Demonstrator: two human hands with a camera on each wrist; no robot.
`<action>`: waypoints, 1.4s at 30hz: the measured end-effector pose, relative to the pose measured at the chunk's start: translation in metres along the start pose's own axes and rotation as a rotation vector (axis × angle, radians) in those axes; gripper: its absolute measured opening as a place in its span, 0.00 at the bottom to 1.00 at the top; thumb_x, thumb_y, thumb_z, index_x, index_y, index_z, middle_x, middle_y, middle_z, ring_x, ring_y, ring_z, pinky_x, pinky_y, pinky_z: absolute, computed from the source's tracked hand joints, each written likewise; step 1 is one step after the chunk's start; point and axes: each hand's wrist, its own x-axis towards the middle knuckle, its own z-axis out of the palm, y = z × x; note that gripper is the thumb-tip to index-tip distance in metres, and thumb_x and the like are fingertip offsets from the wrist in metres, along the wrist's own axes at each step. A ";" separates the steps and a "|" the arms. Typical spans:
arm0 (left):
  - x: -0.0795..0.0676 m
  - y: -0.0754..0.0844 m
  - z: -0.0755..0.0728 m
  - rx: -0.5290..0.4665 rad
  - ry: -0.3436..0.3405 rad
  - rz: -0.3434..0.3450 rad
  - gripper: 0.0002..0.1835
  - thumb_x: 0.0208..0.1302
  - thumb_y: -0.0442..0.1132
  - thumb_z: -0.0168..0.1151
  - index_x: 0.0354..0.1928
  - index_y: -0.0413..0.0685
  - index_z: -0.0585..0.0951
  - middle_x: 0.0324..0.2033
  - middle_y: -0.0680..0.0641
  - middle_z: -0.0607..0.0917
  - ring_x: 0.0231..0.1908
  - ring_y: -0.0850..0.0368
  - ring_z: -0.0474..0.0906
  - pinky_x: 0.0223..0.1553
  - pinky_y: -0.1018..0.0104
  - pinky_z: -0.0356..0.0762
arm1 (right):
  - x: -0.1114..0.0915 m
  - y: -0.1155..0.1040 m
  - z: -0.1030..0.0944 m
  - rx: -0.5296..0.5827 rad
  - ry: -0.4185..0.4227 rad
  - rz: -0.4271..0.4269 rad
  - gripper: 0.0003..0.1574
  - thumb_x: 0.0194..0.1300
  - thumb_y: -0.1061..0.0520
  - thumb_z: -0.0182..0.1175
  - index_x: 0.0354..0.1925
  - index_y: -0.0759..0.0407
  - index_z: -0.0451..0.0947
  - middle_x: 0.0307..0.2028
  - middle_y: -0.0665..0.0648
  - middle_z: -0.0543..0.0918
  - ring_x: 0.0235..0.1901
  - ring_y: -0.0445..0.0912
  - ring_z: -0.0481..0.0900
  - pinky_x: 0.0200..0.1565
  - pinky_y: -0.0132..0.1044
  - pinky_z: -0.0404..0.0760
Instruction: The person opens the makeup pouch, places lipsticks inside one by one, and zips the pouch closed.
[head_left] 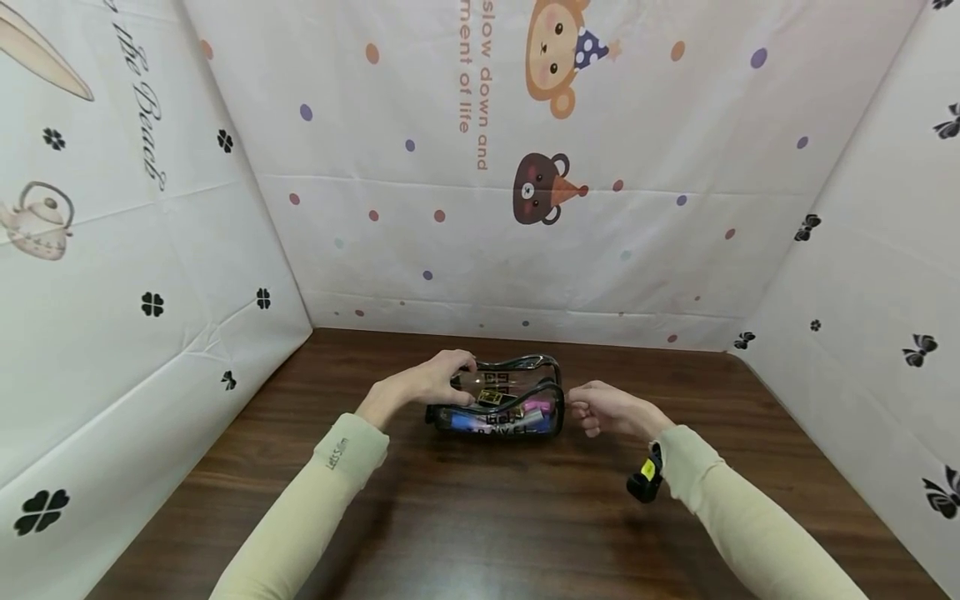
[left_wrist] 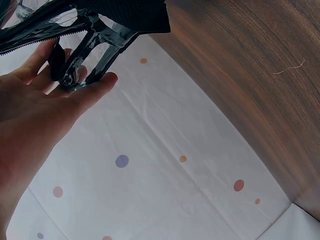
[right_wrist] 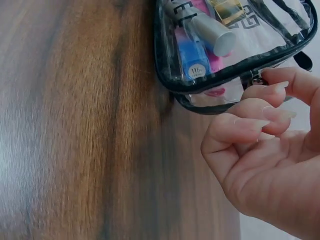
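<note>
A clear pouch with black trim and black lettering lies on the table. Through its plastic show a blue item with a round label, a silver-capped tube, pink items and a gold-and-black piece. My left hand grips the pouch's left end, thumb and fingers either side of its black-edged straps. At the right end, my right hand has curled fingers, with thumb and forefinger pinching the zipper pull. How far the zipper is open I cannot tell.
The dark wooden table meets white printed cloth walls at the back and both sides. A black band with a yellow patch sits at the right wrist. The pouch lies toward the back of the table.
</note>
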 end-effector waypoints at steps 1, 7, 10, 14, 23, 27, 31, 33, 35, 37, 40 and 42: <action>0.000 0.000 0.000 0.001 0.001 -0.002 0.28 0.56 0.48 0.60 0.57 0.46 0.67 0.59 0.47 0.65 0.58 0.50 0.64 0.54 0.55 0.66 | 0.001 0.001 0.000 0.021 -0.021 0.005 0.17 0.67 0.56 0.43 0.21 0.58 0.59 0.18 0.50 0.59 0.15 0.41 0.53 0.20 0.33 0.58; -0.001 0.001 0.001 0.008 0.004 -0.007 0.28 0.56 0.48 0.60 0.58 0.46 0.67 0.60 0.47 0.64 0.58 0.50 0.63 0.55 0.56 0.66 | 0.004 0.004 0.001 0.106 -0.108 0.074 0.13 0.64 0.53 0.40 0.23 0.55 0.54 0.18 0.48 0.54 0.14 0.40 0.47 0.18 0.32 0.54; 0.000 0.000 0.001 0.017 0.011 0.001 0.28 0.56 0.48 0.60 0.57 0.45 0.67 0.61 0.46 0.64 0.59 0.50 0.63 0.55 0.56 0.65 | 0.005 0.005 0.001 0.113 -0.109 0.091 0.12 0.61 0.53 0.42 0.23 0.55 0.55 0.18 0.48 0.54 0.14 0.40 0.47 0.17 0.31 0.54; -0.001 -0.001 0.002 0.030 0.016 0.004 0.28 0.56 0.49 0.60 0.57 0.45 0.67 0.61 0.46 0.64 0.59 0.51 0.62 0.55 0.56 0.65 | 0.004 0.006 0.001 0.116 -0.099 0.090 0.13 0.61 0.53 0.43 0.23 0.55 0.56 0.18 0.48 0.55 0.14 0.40 0.47 0.17 0.31 0.55; -0.001 -0.001 0.003 0.024 0.019 0.007 0.29 0.56 0.49 0.60 0.57 0.45 0.67 0.63 0.44 0.61 0.62 0.49 0.57 0.57 0.54 0.63 | 0.002 0.008 -0.001 0.100 -0.091 0.095 0.12 0.62 0.52 0.43 0.25 0.56 0.58 0.17 0.47 0.60 0.12 0.39 0.51 0.18 0.31 0.56; -0.002 -0.001 0.004 0.021 0.022 -0.005 0.28 0.57 0.48 0.60 0.57 0.46 0.67 0.64 0.46 0.60 0.62 0.49 0.57 0.57 0.55 0.63 | 0.001 0.006 -0.002 0.073 -0.092 0.092 0.13 0.64 0.52 0.41 0.24 0.56 0.58 0.17 0.48 0.60 0.12 0.39 0.52 0.18 0.31 0.56; -0.003 0.000 0.004 0.022 0.025 -0.014 0.28 0.57 0.48 0.60 0.57 0.47 0.67 0.65 0.47 0.59 0.63 0.50 0.56 0.57 0.55 0.63 | 0.000 0.005 -0.003 0.052 -0.116 0.090 0.13 0.65 0.53 0.40 0.25 0.57 0.57 0.17 0.48 0.59 0.12 0.39 0.51 0.19 0.32 0.55; -0.003 0.001 0.004 0.021 0.023 -0.018 0.28 0.57 0.49 0.59 0.57 0.48 0.67 0.65 0.47 0.59 0.63 0.50 0.55 0.57 0.55 0.63 | 0.000 0.004 -0.004 0.040 -0.125 0.088 0.14 0.65 0.54 0.40 0.25 0.58 0.56 0.17 0.48 0.59 0.12 0.39 0.50 0.19 0.32 0.54; -0.003 0.001 0.005 0.016 0.021 -0.020 0.28 0.57 0.49 0.59 0.57 0.49 0.67 0.65 0.47 0.58 0.63 0.50 0.55 0.56 0.54 0.63 | -0.001 0.002 -0.004 0.022 -0.123 0.086 0.14 0.65 0.56 0.40 0.23 0.58 0.56 0.17 0.49 0.59 0.12 0.39 0.50 0.19 0.33 0.53; -0.004 0.001 0.004 0.013 0.018 -0.024 0.27 0.57 0.49 0.59 0.57 0.49 0.67 0.65 0.48 0.58 0.63 0.49 0.55 0.56 0.54 0.63 | -0.002 0.000 -0.004 -0.013 -0.116 0.074 0.13 0.64 0.57 0.41 0.24 0.59 0.59 0.16 0.49 0.59 0.11 0.39 0.51 0.19 0.33 0.54; -0.004 0.001 0.004 0.012 0.013 -0.024 0.27 0.57 0.49 0.59 0.57 0.49 0.67 0.65 0.47 0.58 0.64 0.49 0.53 0.57 0.53 0.62 | -0.004 -0.003 -0.004 -0.078 -0.107 0.043 0.13 0.65 0.57 0.42 0.27 0.63 0.64 0.17 0.50 0.62 0.12 0.39 0.53 0.18 0.32 0.56; -0.004 0.001 0.003 0.017 0.011 -0.020 0.27 0.57 0.49 0.59 0.57 0.48 0.67 0.65 0.48 0.58 0.63 0.49 0.54 0.56 0.53 0.63 | -0.005 -0.004 -0.004 -0.115 -0.116 0.017 0.14 0.67 0.56 0.42 0.32 0.66 0.67 0.18 0.50 0.64 0.13 0.39 0.55 0.18 0.32 0.58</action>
